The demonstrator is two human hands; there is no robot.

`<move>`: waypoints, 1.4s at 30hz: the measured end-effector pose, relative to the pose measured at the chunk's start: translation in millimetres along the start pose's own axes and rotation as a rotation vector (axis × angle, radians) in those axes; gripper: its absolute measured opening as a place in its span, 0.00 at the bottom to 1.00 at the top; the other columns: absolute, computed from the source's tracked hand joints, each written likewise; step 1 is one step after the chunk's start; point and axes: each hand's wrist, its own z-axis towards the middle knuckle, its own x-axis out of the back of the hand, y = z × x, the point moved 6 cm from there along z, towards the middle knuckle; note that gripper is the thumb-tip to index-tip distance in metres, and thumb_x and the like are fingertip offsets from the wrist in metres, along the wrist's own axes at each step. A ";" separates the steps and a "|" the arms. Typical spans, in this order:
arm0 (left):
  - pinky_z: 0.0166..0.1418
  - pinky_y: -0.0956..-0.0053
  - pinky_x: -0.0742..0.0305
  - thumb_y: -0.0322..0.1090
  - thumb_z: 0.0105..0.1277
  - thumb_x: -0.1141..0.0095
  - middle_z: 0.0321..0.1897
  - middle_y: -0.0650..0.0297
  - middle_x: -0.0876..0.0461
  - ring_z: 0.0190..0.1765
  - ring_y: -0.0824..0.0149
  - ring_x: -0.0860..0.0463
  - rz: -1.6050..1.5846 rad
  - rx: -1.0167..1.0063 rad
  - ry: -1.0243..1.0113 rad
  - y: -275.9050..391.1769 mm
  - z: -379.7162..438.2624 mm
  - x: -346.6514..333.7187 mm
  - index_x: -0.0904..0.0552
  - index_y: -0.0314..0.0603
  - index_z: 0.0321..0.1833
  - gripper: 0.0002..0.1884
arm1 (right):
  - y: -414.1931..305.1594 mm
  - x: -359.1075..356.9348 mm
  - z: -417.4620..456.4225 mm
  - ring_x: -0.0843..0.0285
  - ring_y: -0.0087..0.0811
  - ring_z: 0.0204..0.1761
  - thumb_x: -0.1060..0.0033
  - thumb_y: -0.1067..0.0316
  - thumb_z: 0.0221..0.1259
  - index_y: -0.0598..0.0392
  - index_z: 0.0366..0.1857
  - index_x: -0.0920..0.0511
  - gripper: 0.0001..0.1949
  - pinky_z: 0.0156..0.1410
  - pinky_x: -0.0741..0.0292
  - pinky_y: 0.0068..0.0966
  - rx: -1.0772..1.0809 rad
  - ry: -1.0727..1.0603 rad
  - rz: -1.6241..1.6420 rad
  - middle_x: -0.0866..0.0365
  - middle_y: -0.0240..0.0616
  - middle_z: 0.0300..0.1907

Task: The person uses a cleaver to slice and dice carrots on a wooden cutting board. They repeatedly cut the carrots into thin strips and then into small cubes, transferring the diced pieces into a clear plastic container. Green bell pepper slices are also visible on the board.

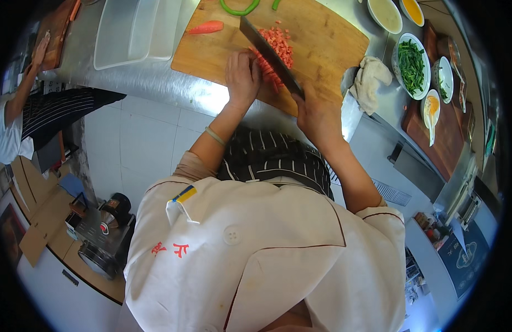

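Observation:
My right hand (318, 114) grips the handle of a dark-bladed cleaver (270, 54), its blade slanting up and left over the wooden cutting board (326, 45). Diced carrot (280, 43) lies in a heap beyond the blade. On the near side are thin carrot strips (272, 79), partly hidden by the blade. My left hand (242, 76) has its fingers curled at the left end of these strips, close to the blade; its fingertips are hidden. A carrot piece (207, 27) rests at the board's left, and a curved green vegetable piece (239, 9) lies at the top.
Left of the board stands a translucent plastic container (133, 37). A crumpled cloth (371, 83) lies at the right, near a bowl of chopped greens (411, 64) and a white spoon (432, 120) on a brown board (442, 141). At far left, another person's hand (42, 47) touches a wooden board.

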 end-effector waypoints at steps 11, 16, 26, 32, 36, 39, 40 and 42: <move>0.54 0.56 0.28 0.27 0.65 0.40 0.42 0.54 0.22 0.47 0.48 0.22 0.148 -0.042 -0.054 -0.6 -2.5 -11.0 0.21 0.39 0.44 0.07 | -4.5 -19.7 10.2 0.16 0.56 0.25 0.44 0.60 0.71 0.52 0.52 0.27 0.12 0.31 0.24 0.52 -0.073 -0.141 -0.065 0.18 0.52 0.19; 0.54 0.56 0.28 0.26 0.65 0.40 0.41 0.53 0.22 0.48 0.48 0.22 0.069 0.026 -0.099 -0.7 -0.8 -4.1 0.22 0.38 0.44 0.07 | 11.5 -16.0 2.1 0.17 0.57 0.24 0.45 0.60 0.72 0.52 0.52 0.27 0.12 0.30 0.25 0.54 -0.022 0.030 0.037 0.18 0.53 0.20; 0.54 0.56 0.26 0.25 0.65 0.41 0.44 0.53 0.21 0.49 0.48 0.21 0.076 -0.042 -0.064 4.5 -9.8 -1.1 0.21 0.37 0.42 0.05 | -6.7 -3.2 -2.3 0.18 0.54 0.24 0.38 0.62 0.68 0.54 0.55 0.23 0.15 0.30 0.26 0.48 -0.070 -0.193 -0.052 0.19 0.50 0.21; 0.53 0.56 0.26 0.26 0.64 0.39 0.43 0.54 0.21 0.48 0.48 0.22 0.097 -0.055 -0.061 4.6 -12.2 -3.6 0.22 0.37 0.41 0.06 | -3.6 -14.2 4.1 0.17 0.56 0.25 0.43 0.59 0.71 0.56 0.58 0.25 0.18 0.30 0.24 0.50 -0.083 -0.181 -0.064 0.18 0.53 0.21; 0.52 0.55 0.27 0.28 0.62 0.36 0.44 0.53 0.22 0.48 0.47 0.22 0.047 -0.040 -0.044 5.6 -14.0 1.8 0.22 0.38 0.41 0.08 | 12.0 -19.7 1.0 0.17 0.58 0.25 0.41 0.58 0.71 0.57 0.56 0.24 0.17 0.31 0.24 0.52 -0.075 -0.045 0.010 0.18 0.56 0.22; 0.52 0.55 0.27 0.33 0.60 0.32 0.44 0.53 0.23 0.48 0.47 0.23 0.034 -0.061 -0.140 21.8 -26.9 7.6 0.22 0.38 0.41 0.12 | 11.5 -14.9 4.0 0.18 0.58 0.25 0.40 0.58 0.70 0.56 0.53 0.24 0.16 0.32 0.24 0.52 -0.082 -0.032 0.038 0.18 0.56 0.22; 0.51 0.56 0.27 0.34 0.60 0.31 0.45 0.53 0.23 0.48 0.47 0.23 0.040 -0.074 -0.191 26.7 -30.5 6.7 0.22 0.38 0.40 0.13 | 10.2 -13.7 5.6 0.18 0.59 0.25 0.40 0.58 0.70 0.56 0.53 0.24 0.16 0.32 0.24 0.52 -0.089 -0.050 0.044 0.18 0.56 0.22; 0.52 0.56 0.26 0.35 0.58 0.30 0.45 0.53 0.23 0.49 0.48 0.23 0.102 -0.084 -0.245 29.7 -35.2 0.1 0.22 0.39 0.40 0.14 | 10.3 -13.7 7.3 0.18 0.58 0.25 0.40 0.58 0.70 0.56 0.52 0.24 0.15 0.32 0.24 0.52 -0.110 -0.086 0.048 0.18 0.56 0.21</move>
